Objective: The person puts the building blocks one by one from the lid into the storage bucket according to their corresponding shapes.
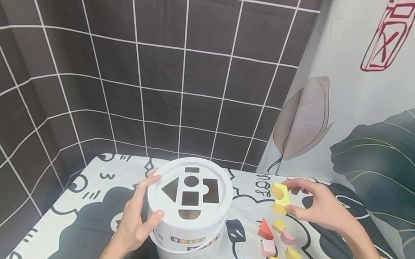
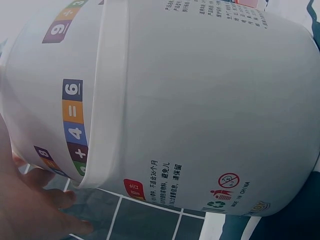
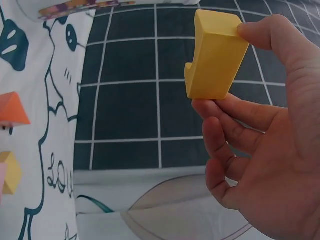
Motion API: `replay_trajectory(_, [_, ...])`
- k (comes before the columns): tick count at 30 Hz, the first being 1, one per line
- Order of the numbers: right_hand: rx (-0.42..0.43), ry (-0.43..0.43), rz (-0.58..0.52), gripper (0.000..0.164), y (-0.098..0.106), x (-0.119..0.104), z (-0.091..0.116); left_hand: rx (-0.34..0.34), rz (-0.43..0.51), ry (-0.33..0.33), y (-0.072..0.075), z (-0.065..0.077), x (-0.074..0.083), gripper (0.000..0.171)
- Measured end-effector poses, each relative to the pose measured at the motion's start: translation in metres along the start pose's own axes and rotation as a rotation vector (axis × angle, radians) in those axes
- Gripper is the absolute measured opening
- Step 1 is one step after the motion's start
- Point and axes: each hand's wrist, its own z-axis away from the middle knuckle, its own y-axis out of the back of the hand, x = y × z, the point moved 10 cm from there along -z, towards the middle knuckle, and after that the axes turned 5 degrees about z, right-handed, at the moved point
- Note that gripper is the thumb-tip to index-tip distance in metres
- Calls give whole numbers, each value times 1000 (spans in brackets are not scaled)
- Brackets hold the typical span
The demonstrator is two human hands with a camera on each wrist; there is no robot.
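A white bucket (image 2: 210, 100) stands on the table, its lid (image 1: 165, 209) cut with several shaped holes. My left hand (image 1: 136, 216) grips the bucket's left side at the lid, thumb and a finger over the rim; part of that hand (image 2: 35, 200) shows in the left wrist view. To the right, my right hand (image 1: 320, 208) pinches a yellow arch block (image 1: 280, 200) with a rounded notch in one side. In the right wrist view, thumb and fingertips hold opposite ends of this block (image 3: 215, 60), above the table.
Right of the bucket lie a red triangular block (image 1: 265, 230), a pink square block (image 1: 267, 248), a pink round block (image 1: 287, 238), a yellow half-round block (image 1: 293, 255) and two other yellow blocks. A patterned cloth (image 1: 98, 193) covers the table. Behind hangs a dark grid curtain (image 1: 200, 73).
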Motion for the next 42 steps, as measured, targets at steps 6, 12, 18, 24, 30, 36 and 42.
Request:
replay_trajectory(6, [7,37,0,50,2,-12,-8,2,2,-9,1,-1,1,72])
replay_trajectory(12, [-11,79,-41,47,-1,-21,-17,1,1,2,0,0,1,72])
replay_trajectory(18, [-10,143,-39,45,1,-35,-25,3,3,0,1,1,1,71])
replay_trajectory(24, [9,196,-55,45,2,-51,-35,4,9,-14,1,0,2,72])
replay_trajectory(30, [3,217,-77,44,-1,-64,-43,-3,24,-12,0,0,1,72])
replay_trajectory(36, [-4,232,-104,46,-1,-75,-49,-5,26,-11,-1,0,2,72])
replay_trajectory(42, [0,264,-117,46,-3,-85,-55,-4,28,-11,0,-1,2,72])
